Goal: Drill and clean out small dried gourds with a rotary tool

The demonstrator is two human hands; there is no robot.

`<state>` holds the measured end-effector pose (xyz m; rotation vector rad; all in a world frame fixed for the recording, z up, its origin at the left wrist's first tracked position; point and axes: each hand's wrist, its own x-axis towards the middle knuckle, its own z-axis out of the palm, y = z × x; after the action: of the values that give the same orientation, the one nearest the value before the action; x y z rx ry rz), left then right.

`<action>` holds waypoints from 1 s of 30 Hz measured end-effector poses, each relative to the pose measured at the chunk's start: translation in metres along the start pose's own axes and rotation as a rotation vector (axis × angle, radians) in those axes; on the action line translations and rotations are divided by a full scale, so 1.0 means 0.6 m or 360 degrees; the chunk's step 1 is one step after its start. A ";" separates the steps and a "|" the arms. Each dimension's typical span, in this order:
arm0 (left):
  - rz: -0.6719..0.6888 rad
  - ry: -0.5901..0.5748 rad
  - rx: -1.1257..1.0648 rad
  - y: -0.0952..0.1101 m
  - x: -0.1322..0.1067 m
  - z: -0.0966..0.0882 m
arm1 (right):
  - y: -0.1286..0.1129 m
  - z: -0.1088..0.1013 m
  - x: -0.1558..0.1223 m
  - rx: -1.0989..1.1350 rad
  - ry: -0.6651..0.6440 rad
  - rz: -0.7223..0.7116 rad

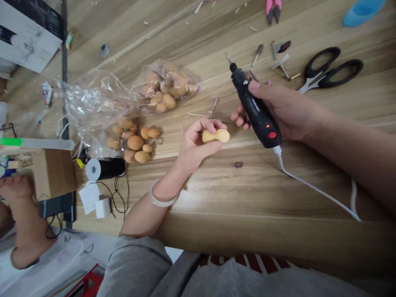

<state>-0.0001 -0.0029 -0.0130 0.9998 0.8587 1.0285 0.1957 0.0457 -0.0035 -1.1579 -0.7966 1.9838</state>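
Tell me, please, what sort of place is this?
It is probably a small craft workshop: a rotary tool, a pile of small gourds, and scissors on a wooden workbench.

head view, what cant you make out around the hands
Head view:
Gourd: underside hidden by the left hand.
Rotary tool: label too small to read, partly covered by the right hand.
Bit: too thin and small to identify.
Pliers: cut off by the top edge.
Other gourds: blurred behind the plastic bag.
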 end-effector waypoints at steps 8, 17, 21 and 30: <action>-0.0158 0.0068 -0.0094 0.008 0.003 0.004 | 0.002 -0.003 0.003 -0.0024 -0.0012 -0.0019; -0.0313 0.0173 -0.0260 0.017 0.008 0.005 | 0.002 -0.001 0.001 -0.0018 0.0003 -0.0045; -0.0357 0.0217 -0.0255 0.018 0.010 0.005 | 0.005 -0.002 0.001 -0.0007 0.0003 -0.0031; -0.0407 0.0180 -0.0401 0.019 0.011 0.001 | 0.008 -0.001 0.002 -0.0016 -0.0009 -0.0112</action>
<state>-0.0008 0.0054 -0.0028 0.6066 0.8986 0.9521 0.1948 0.0437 -0.0082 -1.1154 -0.8402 1.9281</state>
